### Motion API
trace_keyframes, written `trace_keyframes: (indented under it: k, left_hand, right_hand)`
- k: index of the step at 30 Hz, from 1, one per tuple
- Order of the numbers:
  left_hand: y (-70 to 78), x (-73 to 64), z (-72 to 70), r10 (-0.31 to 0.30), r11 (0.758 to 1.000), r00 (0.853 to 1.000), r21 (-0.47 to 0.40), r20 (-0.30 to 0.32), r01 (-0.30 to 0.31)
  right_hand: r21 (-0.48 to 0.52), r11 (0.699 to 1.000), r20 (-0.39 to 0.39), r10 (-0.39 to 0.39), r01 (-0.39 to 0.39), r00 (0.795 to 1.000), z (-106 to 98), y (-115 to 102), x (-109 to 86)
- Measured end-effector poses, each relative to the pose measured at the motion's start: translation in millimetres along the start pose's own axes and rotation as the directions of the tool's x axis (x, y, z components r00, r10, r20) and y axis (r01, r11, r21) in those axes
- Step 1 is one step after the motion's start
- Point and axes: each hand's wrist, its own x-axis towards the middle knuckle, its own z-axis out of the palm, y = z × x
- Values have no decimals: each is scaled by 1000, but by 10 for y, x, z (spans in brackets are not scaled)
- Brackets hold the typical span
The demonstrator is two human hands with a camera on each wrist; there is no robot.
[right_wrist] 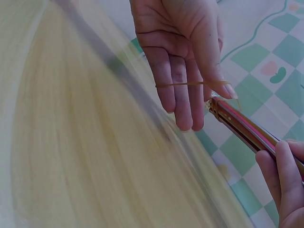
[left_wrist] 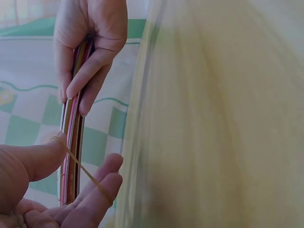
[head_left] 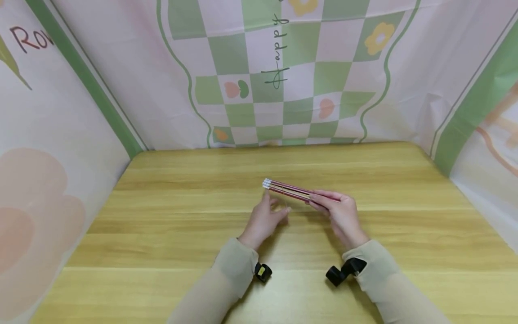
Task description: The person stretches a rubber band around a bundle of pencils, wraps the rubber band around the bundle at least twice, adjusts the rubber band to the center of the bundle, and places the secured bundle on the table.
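Note:
My right hand (head_left: 345, 215) grips a bundle of pencils (head_left: 297, 193) by its right part, thumb above and fingers below. The pencils are striped dark red with white-capped ends (head_left: 266, 183) pointing left. Close to those ends is my left hand (head_left: 261, 220), thumb and fingers spread apart. A thin tan rubber band (right_wrist: 183, 84) is stretched across the left thumb and fingers, as the right wrist view shows. In the left wrist view this rubber band (left_wrist: 85, 171) crosses in front of the bundle. Another loop (right_wrist: 214, 112) shows round the bundle near its end.
Beneath both hands spreads a wood-grain table (head_left: 162, 216). Its far edge meets a hanging cloth (head_left: 230, 54) with green and white checks. Patterned cloth also hangs along the left and right sides. Black cameras (head_left: 263, 272) are strapped at the wrists.

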Motion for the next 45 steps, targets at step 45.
trace_keyframes:
  k: [45]
  left_hand:
    - [-3,63,-321,365,884,925,351,-103,-310]
  right_hand:
    - [7,990,121,140,-141,983,-175,-206,50]
